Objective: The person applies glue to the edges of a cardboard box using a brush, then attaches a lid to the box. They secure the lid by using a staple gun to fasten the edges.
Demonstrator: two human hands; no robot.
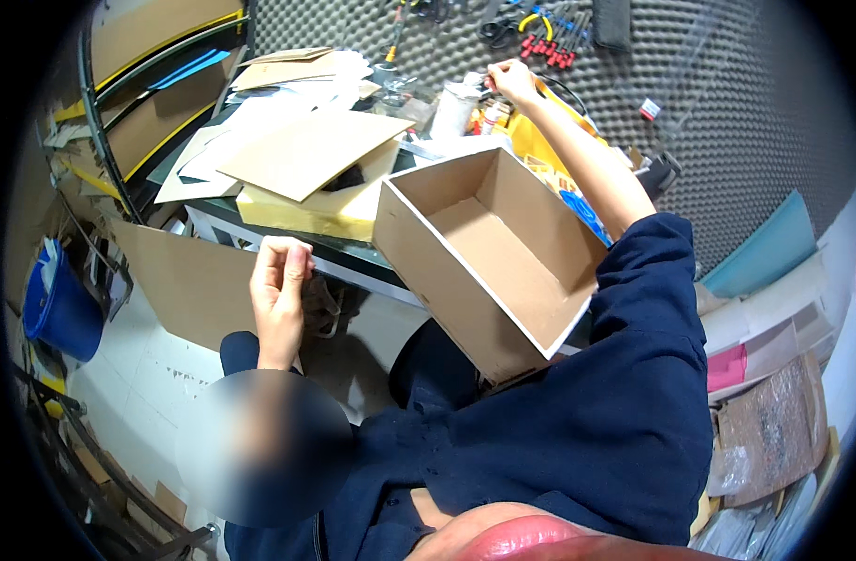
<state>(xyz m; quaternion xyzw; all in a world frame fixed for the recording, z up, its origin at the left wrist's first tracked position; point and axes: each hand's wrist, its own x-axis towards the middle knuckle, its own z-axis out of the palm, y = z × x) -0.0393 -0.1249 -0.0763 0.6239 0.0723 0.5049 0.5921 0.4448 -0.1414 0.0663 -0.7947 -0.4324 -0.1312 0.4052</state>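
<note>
An open brown box [489, 245] with white edges stands tilted at the front edge of the table, its hollow side facing up. My left hand [280, 280] is raised in front of the table, left of the box, with fingers curled and thumb pressed to them; anything inside is too small to make out. Past the box, my right hand [512, 82] reaches to the back of the table with its fingers pinched together. Just below it are a whitish cylindrical container [455, 110] and a small red-and-white bottle [490, 118]. What that hand grips, if anything, is hidden.
A thin board [318, 150] lies on a yellow foam block [306, 213], beside stacked sheets [278, 98]. Tools with red handles [554, 51] hang on the foam-covered wall. A blue bin [63, 313] stands left; wrapped panels [769, 430] lean at right.
</note>
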